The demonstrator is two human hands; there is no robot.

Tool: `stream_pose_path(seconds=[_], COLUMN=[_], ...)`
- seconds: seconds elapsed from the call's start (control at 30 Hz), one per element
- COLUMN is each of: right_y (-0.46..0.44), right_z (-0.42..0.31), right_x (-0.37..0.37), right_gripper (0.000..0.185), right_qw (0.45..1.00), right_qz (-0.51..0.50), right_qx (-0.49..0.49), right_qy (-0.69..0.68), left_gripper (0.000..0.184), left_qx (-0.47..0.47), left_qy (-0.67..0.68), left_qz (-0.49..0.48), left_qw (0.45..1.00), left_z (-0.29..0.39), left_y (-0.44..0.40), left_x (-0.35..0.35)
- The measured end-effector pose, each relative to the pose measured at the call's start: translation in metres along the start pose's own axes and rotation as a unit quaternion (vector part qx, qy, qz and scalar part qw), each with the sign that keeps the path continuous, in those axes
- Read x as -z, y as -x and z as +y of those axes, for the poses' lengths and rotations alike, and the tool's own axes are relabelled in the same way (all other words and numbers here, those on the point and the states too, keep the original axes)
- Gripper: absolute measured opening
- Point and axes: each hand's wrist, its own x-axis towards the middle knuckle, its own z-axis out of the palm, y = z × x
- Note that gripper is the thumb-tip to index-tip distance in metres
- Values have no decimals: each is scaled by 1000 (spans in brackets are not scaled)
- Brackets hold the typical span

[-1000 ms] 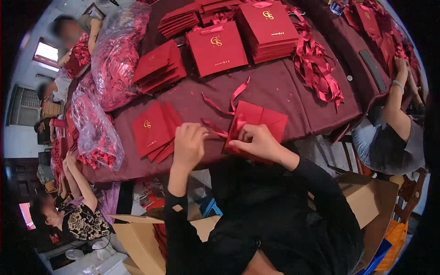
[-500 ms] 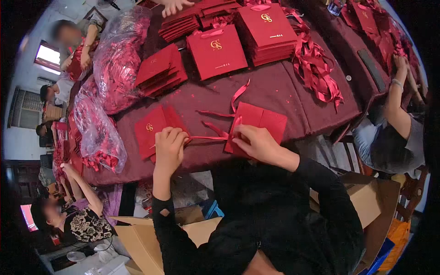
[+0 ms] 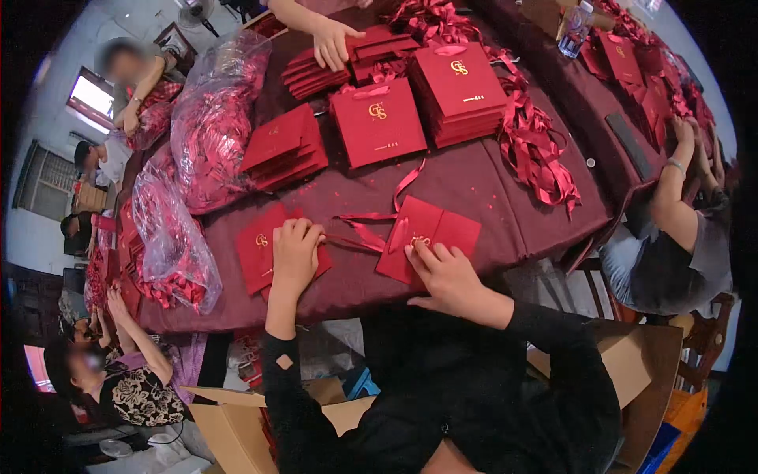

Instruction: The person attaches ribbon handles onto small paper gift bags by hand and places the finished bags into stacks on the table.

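A red paper gift bag with a gold monogram lies flat in front of me, slightly tilted. My right hand rests on its lower part, fingers apart and thumb stretched out. A red ribbon runs from this bag's left side to my left hand, whose fingers are pinched on its end. Under and beside that hand lie other flat red bags. More loose ribbon trails from the bag's upper left corner.
Behind are stacked red bags, a taller stack and a leaning pile. Ribbons hang in a heap at right; a plastic sack fills the left. Another person's hand touches bags at the back. Cardboard boxes stand below.
My right hand has opened from a pinch at the bag's ribbon and now lies on the bag. The ribbon to my left hand has gone slacker. Another person's hand has come down onto the back bags.
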Motion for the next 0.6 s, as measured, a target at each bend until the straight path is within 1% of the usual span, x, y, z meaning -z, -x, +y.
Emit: stream_pose_path(seconds=[0.03,0.07,0.1,0.13,0.2,0.23,0.27,0.3,0.33,0.37,0.4,0.43,0.47,0.5,0.53,0.57,0.6], right_y=[7,12,15,15,8,-4,-14,-31,-53,-78,-103,-124,-141,-155,-161,-170,-178], right_z=[-5,-8,-8,-5,5,14,20,30,40,52,66,83,92,96,92,97,105], right_x=[0,0,9,25,62,75,89,95,91,79,65,47,27,16,16,1,-17], right_gripper=[68,63,57,57,53,47,40,34,34,35,37,37,35,34,31,30,30], right_qw=[999,997,997,997,990,974,972,957,908,835,752,791,792,792,796,809,819], right_qz=[-27,-53,-19,-18,104,204,203,255,324,386,408,455,458,461,427,441,454], right_qx=[3,6,57,61,100,97,32,-8,-71,-131,-137,-161,-188,-213,-248,-245,-242], right_qy=[25,50,45,49,-9,-32,-112,-138,-256,-369,-499,-377,-358,-339,-350,-303,-254], left_gripper=[12,12,12,12,15,18,22,29,29,31,33,37,40,47,54,61,67], left_qx=[18,27,28,41,83,118,151,197,197,223,245,252,242,243,253,227,229], left_qy=[8,35,34,37,65,107,148,264,262,342,419,448,456,511,451,394,357], left_qz=[-4,17,23,60,118,179,238,288,291,330,367,331,281,268,196,161,134], left_qw=[1000,999,999,997,987,971,948,899,899,851,793,791,809,780,833,876,896], left_z=[4,7,10,13,15,15,13,11,12,16,19,19,23,25,34,34,36], left_y=[-1,-1,-5,-8,-10,-15,-20,-22,-29,-40,-52,-63,-75,-92,-103,-115,-127], left_x=[3,8,13,19,30,37,42,40,38,35,30,14,-2,-35,-35,-54,-72])
